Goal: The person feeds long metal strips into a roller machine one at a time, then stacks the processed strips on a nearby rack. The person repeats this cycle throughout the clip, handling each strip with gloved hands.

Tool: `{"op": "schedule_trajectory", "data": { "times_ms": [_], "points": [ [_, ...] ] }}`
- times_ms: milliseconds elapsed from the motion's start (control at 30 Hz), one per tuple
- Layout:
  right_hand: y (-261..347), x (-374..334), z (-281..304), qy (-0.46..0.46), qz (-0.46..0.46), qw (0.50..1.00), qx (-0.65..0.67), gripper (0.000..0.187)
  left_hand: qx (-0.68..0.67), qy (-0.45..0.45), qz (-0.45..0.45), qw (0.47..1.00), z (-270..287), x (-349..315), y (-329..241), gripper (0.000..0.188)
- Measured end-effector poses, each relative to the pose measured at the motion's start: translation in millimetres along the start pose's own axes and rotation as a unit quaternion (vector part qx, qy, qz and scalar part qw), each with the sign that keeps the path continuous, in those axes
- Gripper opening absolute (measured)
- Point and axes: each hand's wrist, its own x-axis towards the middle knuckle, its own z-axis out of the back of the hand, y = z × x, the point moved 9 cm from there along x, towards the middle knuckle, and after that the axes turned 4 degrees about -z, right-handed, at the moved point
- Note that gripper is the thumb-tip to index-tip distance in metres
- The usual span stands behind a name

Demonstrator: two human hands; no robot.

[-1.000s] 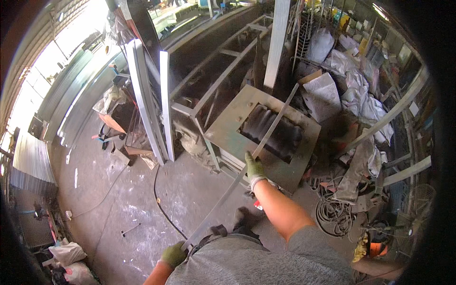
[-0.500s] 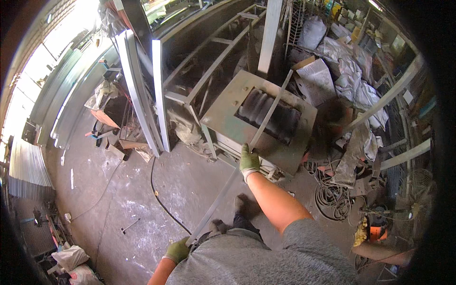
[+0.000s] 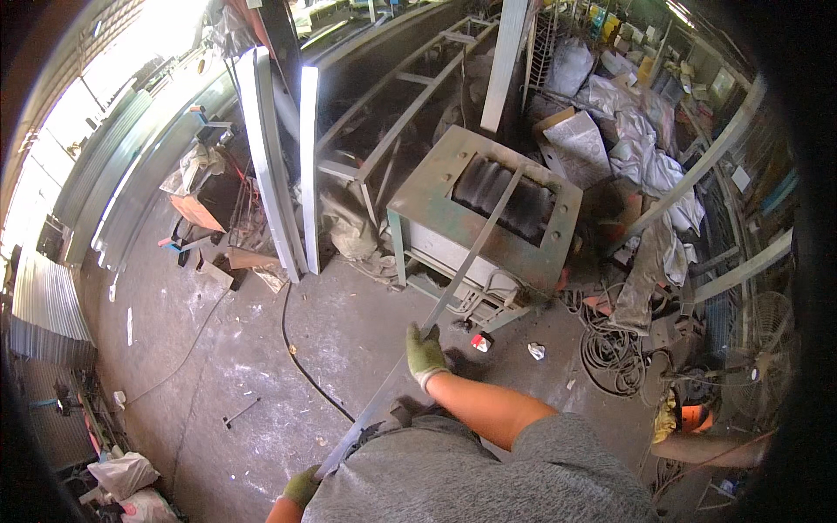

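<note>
A long, thin grey metal bar (image 3: 466, 266) slants from low beside my body up to the dark ribbed opening (image 3: 506, 199) in a metal machine table (image 3: 427, 179). My right hand (image 3: 427, 356), in a green glove, is closed around the bar's middle, just short of the table's front. My left hand (image 3: 302, 485), gloved too, grips the near end by my left side; its fingers are partly hidden. The bar's far end lies over the opening's back edge.
Upright pale metal profiles (image 3: 270, 166) stand left of the table. A black cable (image 3: 301, 370) crosses the floor. Coiled hoses (image 3: 610, 357) lie right. Another person's yellow-gloved hand (image 3: 667, 420) is beside an orange tool (image 3: 696, 418). A white box (image 3: 575, 148) sits behind the table.
The bar has been drawn back toward me, its far end moving from near the white box to the opening. Both hands have moved down and left, and the view has shifted slightly.
</note>
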Motion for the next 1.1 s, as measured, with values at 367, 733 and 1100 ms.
{"op": "schedule_trajectory", "data": {
  "times_ms": [367, 733, 1100],
  "points": [
    [-38, -42, -45, 0.145, -0.069, 0.983, -0.094, 0.117, -0.031, 0.010, 0.079, 0.996, 32, -37, 24, 0.043],
    [65, 174, 134, -0.042, -0.056, 0.996, -0.045, 0.118, 0.114, 0.051, 0.010, 0.992, 43, 184, -248, 0.039],
    [-226, 111, 198, 0.010, 0.020, 0.999, -0.039, 0.071, 0.168, 0.011, -0.102, 0.980, 78, 465, -535, 0.045]
  ]
}}
